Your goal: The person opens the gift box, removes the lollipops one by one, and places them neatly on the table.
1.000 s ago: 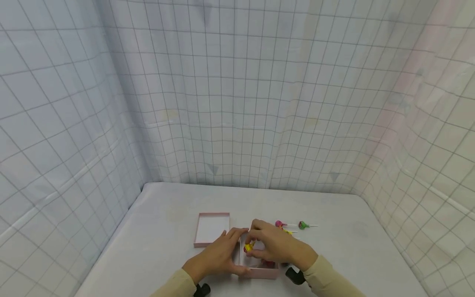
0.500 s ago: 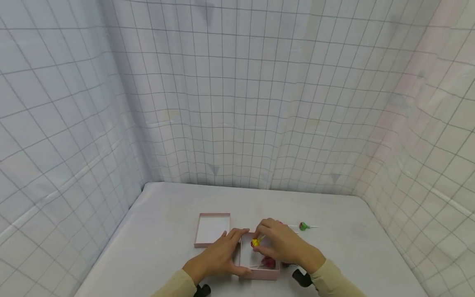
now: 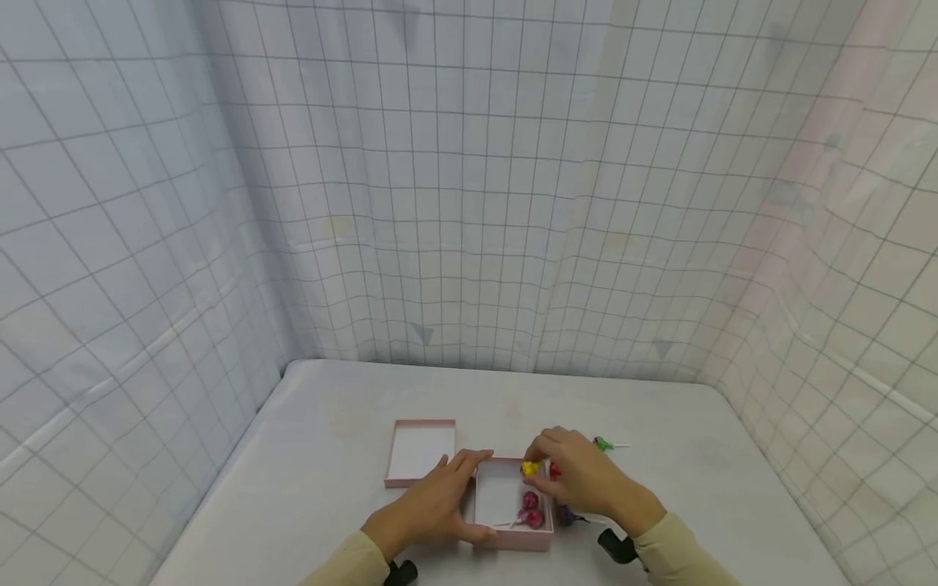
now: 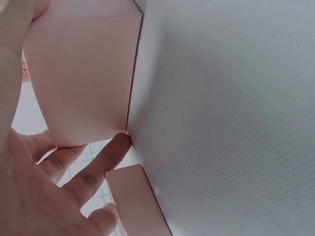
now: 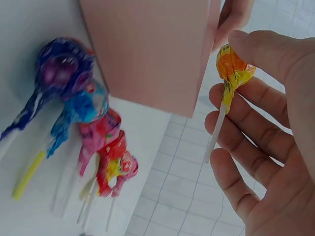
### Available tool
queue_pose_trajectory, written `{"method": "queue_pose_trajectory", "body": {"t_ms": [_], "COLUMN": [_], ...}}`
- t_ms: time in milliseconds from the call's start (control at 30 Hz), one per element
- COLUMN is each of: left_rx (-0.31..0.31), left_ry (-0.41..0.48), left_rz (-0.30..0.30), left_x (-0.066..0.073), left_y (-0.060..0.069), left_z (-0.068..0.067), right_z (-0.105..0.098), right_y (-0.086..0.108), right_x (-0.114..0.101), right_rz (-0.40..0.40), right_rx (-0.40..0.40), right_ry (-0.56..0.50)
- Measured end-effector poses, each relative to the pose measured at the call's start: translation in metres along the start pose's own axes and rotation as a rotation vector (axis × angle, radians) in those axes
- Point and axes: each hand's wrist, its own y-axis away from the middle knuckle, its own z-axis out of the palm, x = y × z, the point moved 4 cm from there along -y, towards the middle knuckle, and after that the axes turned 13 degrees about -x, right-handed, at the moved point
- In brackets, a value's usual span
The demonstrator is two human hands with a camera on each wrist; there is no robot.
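My left hand (image 3: 432, 505) holds the left side of an open pink box (image 3: 513, 541), its thumb at the front and its fingers at the back corner. In the left wrist view those fingers reach around the box's outer wall (image 4: 83, 78). Between thumb and fingers, my right hand (image 3: 589, 480) pinches a yellow-and-orange wrapped lollipop (image 5: 231, 66). It is near the box's right back corner in the head view, and its white stick points down in the right wrist view. Two pinkish-red lollipops (image 3: 535, 518) lie inside the box, at the front right.
Left of the box lies its pink-rimmed lid (image 3: 421, 452), white inside up. Along the box's right side are several lollipops, among them a purple one (image 5: 64, 71), a blue one (image 5: 86, 105) and a red one (image 3: 554, 470). Farther back lies a green lollipop (image 3: 603, 443).
My right hand has moved right with the yellow lollipop, from over the middle of the box to its right back edge, uncovering the two lollipops inside. The left hand has stayed put.
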Motion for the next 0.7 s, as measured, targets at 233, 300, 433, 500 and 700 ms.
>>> {"method": "queue_pose_trajectory", "body": {"t_ms": [233, 300, 433, 500, 700], "left_rx": [0.003, 0.004, 0.008, 0.01, 0.01], "left_ry": [-0.012, -0.015, -0.027, -0.032, -0.04], "left_rz": [-0.016, -0.017, -0.02, -0.022, -0.027], "left_x": [0.001, 0.001, 0.001, 0.002, 0.003], "left_y": [0.0, 0.0, 0.001, 0.002, 0.002], "left_z": [-0.001, -0.001, 0.0, 0.0, 0.0], "right_z": [-0.002, -0.002, -0.002, -0.001, 0.002], "right_y": [0.011, 0.014, 0.019, 0.022, 0.03], "right_x": [0.014, 0.018, 0.026, 0.031, 0.046], "right_rz": [0.03, 0.046, 0.078, 0.097, 0.158], "right_rx": [0.034, 0.037, 0.033, 0.031, 0.04], "right_ry": [-0.017, -0.027, -0.05, -0.057, -0.054]}}
